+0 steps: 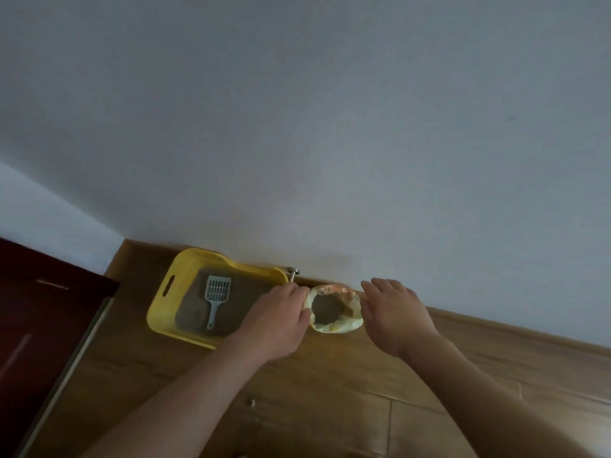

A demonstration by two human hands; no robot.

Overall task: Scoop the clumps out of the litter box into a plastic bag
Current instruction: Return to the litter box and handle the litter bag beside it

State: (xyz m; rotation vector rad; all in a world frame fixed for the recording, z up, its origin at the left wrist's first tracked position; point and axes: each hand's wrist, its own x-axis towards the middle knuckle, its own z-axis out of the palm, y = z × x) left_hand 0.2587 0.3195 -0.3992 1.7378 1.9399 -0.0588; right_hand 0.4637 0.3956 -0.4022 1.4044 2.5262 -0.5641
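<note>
Opening the bag (334, 328) at the floor's wall edge: left hand (281, 312) is pinching its rim, right hand (393, 309) spread beside it; next probably grabbing the scoop (215, 304) in the litter box (158, 312).

scoop (215, 297) lies in litter box (159, 313), bag (334, 329) just right of it

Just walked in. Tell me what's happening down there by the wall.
A person is working a small plastic bag on the wooden floor beside a yellow litter box. The left hand pinches one side of the bag's rim; the right hand, fingers straight, is at the opposite side. Something dark sits inside the bag. The scoop lies on the litter in the box, held by neither hand.
</note>
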